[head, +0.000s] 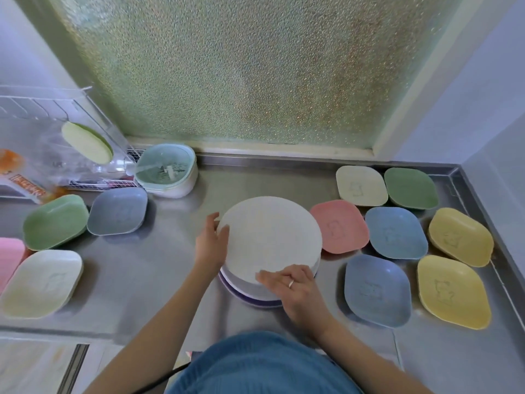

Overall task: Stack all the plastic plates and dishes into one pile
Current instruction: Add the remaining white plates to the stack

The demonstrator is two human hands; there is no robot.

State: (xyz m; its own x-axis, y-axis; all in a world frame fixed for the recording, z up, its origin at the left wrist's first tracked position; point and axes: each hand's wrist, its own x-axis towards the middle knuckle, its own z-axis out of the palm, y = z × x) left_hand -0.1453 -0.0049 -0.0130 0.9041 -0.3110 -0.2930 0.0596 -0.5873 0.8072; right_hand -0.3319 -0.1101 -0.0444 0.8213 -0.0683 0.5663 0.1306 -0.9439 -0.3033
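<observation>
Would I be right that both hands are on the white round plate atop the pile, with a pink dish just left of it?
Not quite: in the head view the pink dish sits just right of the white plate. The left hand and right hand are both on that plate.

Stainless steel counter [176, 268] runs under a big frosted textured window [241, 69]. Back left there's a white wire dish rack [42, 109] with a pale green round sponge-looking thing [86, 142] hanging on it, plus a mint strainer basket [167, 170] just beside.
</observation>
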